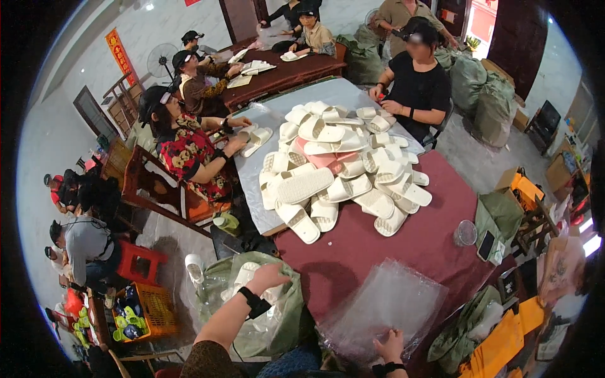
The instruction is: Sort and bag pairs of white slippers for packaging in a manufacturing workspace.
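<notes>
Though see-through, glossy plastic sheets (394, 293) near curved right-hand fingers (396, 336).

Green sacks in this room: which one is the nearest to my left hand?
The open green sack at lower left, beside the red-covered table; your left hand is at its mouth. The other sacks are farther off, right and back.

And here's the maroon cloth-covered table (450, 183), centre frame: open-toed cream slippers (319, 130) heaped high, flat transparent plastic bags (394, 302) spread lower centre, clear round plastic cup (465, 233) standing right!
</notes>
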Available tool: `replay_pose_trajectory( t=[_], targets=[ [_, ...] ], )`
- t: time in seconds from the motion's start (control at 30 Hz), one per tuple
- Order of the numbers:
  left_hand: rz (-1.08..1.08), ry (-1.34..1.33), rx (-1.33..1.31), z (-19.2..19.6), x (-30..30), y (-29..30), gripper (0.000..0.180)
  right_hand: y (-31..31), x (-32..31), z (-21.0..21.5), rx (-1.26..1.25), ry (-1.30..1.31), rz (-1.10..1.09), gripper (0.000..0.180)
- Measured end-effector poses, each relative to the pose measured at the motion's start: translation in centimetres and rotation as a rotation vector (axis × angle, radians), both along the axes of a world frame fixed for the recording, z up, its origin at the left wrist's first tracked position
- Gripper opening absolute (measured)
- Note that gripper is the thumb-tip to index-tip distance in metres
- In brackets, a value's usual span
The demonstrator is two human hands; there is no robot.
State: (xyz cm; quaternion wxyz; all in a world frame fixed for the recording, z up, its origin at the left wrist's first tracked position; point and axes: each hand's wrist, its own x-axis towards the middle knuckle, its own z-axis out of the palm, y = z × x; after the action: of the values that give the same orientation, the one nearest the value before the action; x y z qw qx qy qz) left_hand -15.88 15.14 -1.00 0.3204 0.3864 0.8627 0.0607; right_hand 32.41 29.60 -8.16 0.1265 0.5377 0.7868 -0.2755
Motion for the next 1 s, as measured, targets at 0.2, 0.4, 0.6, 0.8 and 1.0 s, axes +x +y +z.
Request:
replay_pose_trajectory(
  t=[0.2,0.4,0.6,0.8,1.0],
  targets=[
    [0.922,-0.651,0.749,-2.0,-5.7,12.3,0.057,-0.1,-0.8,3.7,-0.023,0.049,-0.034,0.070],
    [1.306,-0.579,1.042,-3.2,-13.8,15.9,0.098,-0.6,-2.0,5.4,-0.133,0.059,-0.129,0.067],
    [1.229,-0.695,1.016,-5.7,-17.9,17.2,0.077,-0.5,-1.4,2.0,-0.083,0.103,-0.122,0.070],
    [1.065,-0.452,1.184,-5.3,-17.8,15.6,0.043,-0.4,-1.0,2.1,-0.082,0.058,-0.081,0.073],
    [0.621,-0.204,1.254,4.9,-11.8,14.3,0.024,-0.6,0.2,1.5,-0.073,0.120,-0.050,0.073]
  ],
)
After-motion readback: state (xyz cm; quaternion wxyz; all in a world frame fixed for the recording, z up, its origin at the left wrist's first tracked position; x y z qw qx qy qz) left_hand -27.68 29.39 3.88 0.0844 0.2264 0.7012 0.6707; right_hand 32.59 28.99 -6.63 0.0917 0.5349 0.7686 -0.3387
